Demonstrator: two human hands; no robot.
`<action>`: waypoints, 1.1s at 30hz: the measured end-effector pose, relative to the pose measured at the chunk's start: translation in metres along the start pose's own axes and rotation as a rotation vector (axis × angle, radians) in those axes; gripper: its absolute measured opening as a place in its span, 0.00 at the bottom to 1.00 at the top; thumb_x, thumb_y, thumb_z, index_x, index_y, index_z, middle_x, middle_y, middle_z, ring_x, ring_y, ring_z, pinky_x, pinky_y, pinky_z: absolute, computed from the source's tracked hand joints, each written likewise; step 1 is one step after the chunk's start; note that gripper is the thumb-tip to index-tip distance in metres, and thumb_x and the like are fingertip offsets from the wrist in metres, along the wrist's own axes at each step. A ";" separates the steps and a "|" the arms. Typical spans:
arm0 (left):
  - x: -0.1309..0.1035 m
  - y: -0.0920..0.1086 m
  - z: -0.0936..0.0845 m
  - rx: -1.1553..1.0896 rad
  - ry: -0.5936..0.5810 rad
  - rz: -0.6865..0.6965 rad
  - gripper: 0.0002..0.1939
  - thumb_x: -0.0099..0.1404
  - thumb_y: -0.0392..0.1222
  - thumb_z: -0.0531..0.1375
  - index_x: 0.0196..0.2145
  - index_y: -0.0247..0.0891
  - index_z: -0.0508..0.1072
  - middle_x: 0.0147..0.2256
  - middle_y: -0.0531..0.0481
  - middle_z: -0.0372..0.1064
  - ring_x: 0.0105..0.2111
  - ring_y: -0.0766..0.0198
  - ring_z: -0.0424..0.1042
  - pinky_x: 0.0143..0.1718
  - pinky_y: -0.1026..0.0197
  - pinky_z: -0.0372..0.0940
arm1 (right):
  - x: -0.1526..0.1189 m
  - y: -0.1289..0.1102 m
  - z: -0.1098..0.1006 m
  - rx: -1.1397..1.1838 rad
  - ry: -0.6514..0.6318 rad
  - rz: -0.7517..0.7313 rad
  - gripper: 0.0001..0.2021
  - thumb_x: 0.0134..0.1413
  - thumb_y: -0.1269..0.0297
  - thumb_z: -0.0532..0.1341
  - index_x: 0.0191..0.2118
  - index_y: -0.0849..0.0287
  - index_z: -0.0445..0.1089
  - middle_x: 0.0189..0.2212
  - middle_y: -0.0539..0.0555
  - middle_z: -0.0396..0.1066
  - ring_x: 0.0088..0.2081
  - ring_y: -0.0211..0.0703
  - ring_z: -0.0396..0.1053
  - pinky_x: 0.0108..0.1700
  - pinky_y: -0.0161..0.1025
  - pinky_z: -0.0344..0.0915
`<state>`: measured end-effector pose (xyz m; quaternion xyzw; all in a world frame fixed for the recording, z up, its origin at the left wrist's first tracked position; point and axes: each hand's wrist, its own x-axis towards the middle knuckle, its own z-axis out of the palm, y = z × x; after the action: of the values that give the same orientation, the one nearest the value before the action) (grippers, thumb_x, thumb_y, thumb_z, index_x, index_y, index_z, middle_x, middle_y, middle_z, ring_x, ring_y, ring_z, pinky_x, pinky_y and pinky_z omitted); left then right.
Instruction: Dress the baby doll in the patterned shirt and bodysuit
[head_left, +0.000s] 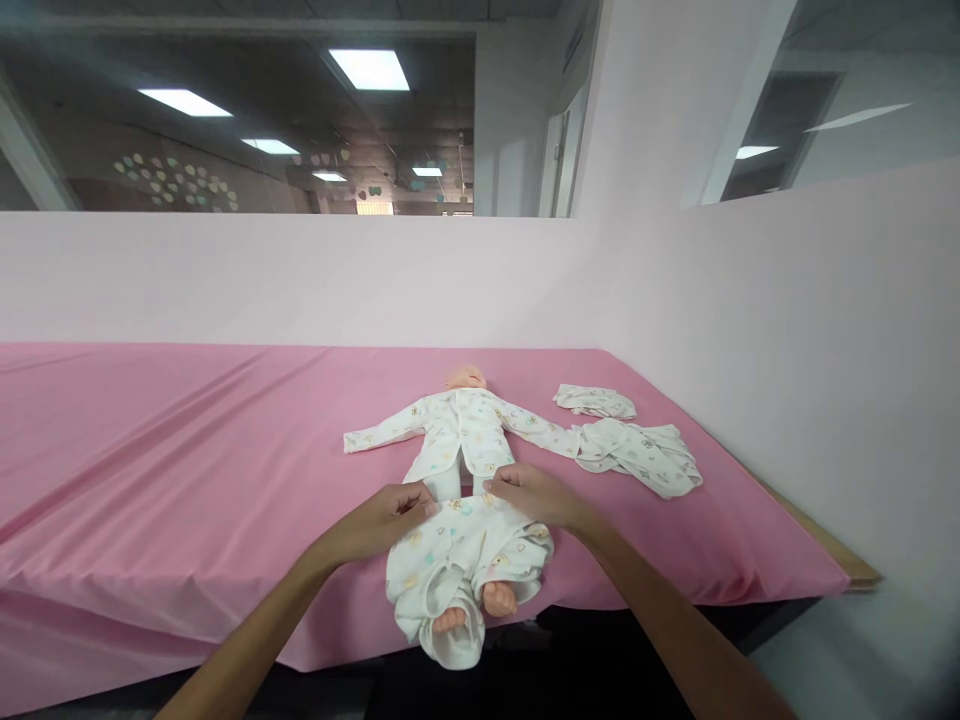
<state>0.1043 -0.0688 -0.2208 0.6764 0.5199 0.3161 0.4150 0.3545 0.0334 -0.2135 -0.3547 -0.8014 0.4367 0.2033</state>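
Head view: we pinch the waistband of the trousers (465, 555) with both hands, left hand (386, 520) and right hand (529, 495) closed on the cloth, over a doll (459, 425) lying mid-desk (187, 450); spare clothes (637, 450) lie to the right.

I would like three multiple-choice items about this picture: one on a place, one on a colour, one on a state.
1. Where do the spare folded patterned white clothes lie?
A. right of the baby doll
B. on the doll's head
C. on the floor

2. What colour is the cloth-covered table?
A. green
B. pink
C. black

3. How are the doll's feet?
A. in shoes
B. hidden
C. bare

Key: 1 A, they lie beside the baby doll, by its right-side sleeve. 2 B, the sheet is pink. 3 C, the toes show from the trousers, whose waist the left hand and right hand grip.
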 end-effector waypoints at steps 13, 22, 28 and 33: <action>0.027 -0.029 -0.005 0.180 0.346 -0.001 0.18 0.67 0.55 0.51 0.31 0.38 0.66 0.29 0.53 0.63 0.27 0.65 0.59 0.28 0.64 0.55 | 0.020 0.043 0.005 -0.035 0.350 -0.172 0.18 0.63 0.52 0.52 0.25 0.57 0.54 0.22 0.45 0.56 0.25 0.37 0.56 0.28 0.34 0.52; 0.029 -0.035 0.001 0.037 0.457 0.029 0.17 0.65 0.53 0.54 0.41 0.38 0.73 0.39 0.46 0.73 0.40 0.56 0.71 0.42 0.58 0.65 | 0.019 0.044 0.006 -0.029 0.350 -0.194 0.13 0.63 0.58 0.52 0.38 0.59 0.71 0.34 0.52 0.73 0.36 0.44 0.69 0.38 0.38 0.63; 0.039 -0.036 0.000 -0.022 0.459 0.078 0.27 0.63 0.51 0.57 0.58 0.41 0.67 0.57 0.44 0.66 0.57 0.49 0.64 0.54 0.53 0.63 | 0.023 0.059 -0.008 0.083 0.282 -0.153 0.21 0.58 0.63 0.56 0.56 0.58 0.69 0.59 0.57 0.63 0.60 0.52 0.60 0.58 0.47 0.59; 0.064 -0.043 -0.011 0.031 0.542 0.026 0.17 0.62 0.49 0.56 0.46 0.40 0.73 0.44 0.46 0.73 0.46 0.52 0.69 0.45 0.58 0.63 | 0.030 0.066 -0.012 -0.117 0.231 -0.160 0.15 0.54 0.67 0.55 0.46 0.58 0.73 0.37 0.53 0.75 0.36 0.45 0.71 0.38 0.39 0.63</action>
<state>0.0921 0.0007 -0.2544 0.5802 0.6080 0.4828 0.2462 0.3680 0.0871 -0.2621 -0.3489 -0.8224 0.3280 0.3071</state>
